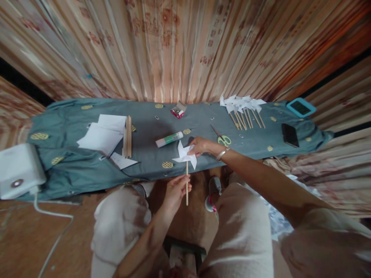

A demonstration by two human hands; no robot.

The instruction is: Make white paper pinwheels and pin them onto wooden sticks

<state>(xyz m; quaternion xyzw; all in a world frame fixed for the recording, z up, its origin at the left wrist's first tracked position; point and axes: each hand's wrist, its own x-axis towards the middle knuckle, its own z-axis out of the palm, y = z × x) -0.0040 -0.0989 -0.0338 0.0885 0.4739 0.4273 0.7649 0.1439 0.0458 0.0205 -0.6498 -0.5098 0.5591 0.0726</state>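
Note:
A white paper pinwheel (pixel 183 153) on a thin wooden stick (pixel 187 193) is held upright at the near edge of the cloth-covered table. My left hand (pixel 175 189) pinches the stick below the paper blades. At the pinwheel's right side my right hand (pixel 202 146) grips a blade between thumb and fingers, close to the centre. A glue stick (pixel 169 139) with a green label lies just behind the pinwheel. To the right of my right hand are scissors (pixel 222 138) with light green handles.
Several finished pinwheels (pixel 243 104) lie at the back right, near a blue-framed device (pixel 300 107) and a dark phone (pixel 290 135). White paper sheets (pixel 104 135) and wooden sticks (pixel 127 137) lie on the left. An opened small red box (pixel 177 111) sits at the back; a white appliance (pixel 20 170) stands far left.

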